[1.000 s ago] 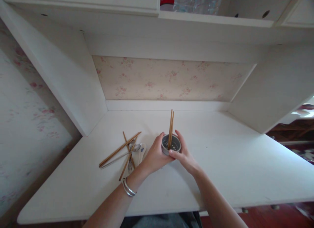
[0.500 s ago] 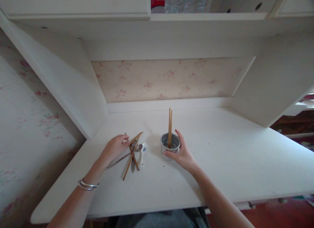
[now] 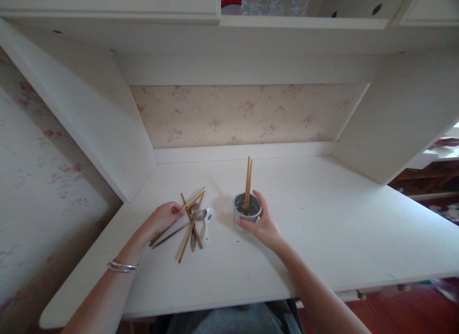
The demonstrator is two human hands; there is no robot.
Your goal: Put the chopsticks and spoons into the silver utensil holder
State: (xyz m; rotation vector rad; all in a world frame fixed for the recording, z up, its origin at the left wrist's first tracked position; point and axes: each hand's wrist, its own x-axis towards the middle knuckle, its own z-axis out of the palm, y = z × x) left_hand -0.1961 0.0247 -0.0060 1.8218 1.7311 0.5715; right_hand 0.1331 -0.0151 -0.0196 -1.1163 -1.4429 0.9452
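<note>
A small round metal holder (image 3: pixel 246 210) with a perforated bottom stands on the white desk (image 3: pixel 322 238). Two wooden chopsticks (image 3: pixel 247 183) stand upright in it. My right hand (image 3: pixel 263 224) wraps round the holder's right side. To the left lies a pile of wooden chopsticks (image 3: pixel 188 228), metal spoons (image 3: pixel 195 214) and a white ceramic spoon (image 3: pixel 209 219). My left hand (image 3: pixel 161 219) is closed on a pair of chopsticks from this pile, their tips raised a little. Silver bangles (image 3: pixel 120 266) sit on my left wrist.
The desk sits in a white alcove with side panels left (image 3: pixel 89 118) and right (image 3: pixel 401 118) and floral wallpaper (image 3: pixel 244 116) at the back. A shelf above holds plastic bottles (image 3: pixel 272 1). A red-brown floor (image 3: pixel 394 310) shows at the lower right.
My left hand left the holder, went left to the pile and closed on chopsticks there, lifting their tips. My right hand has stayed on the holder.
</note>
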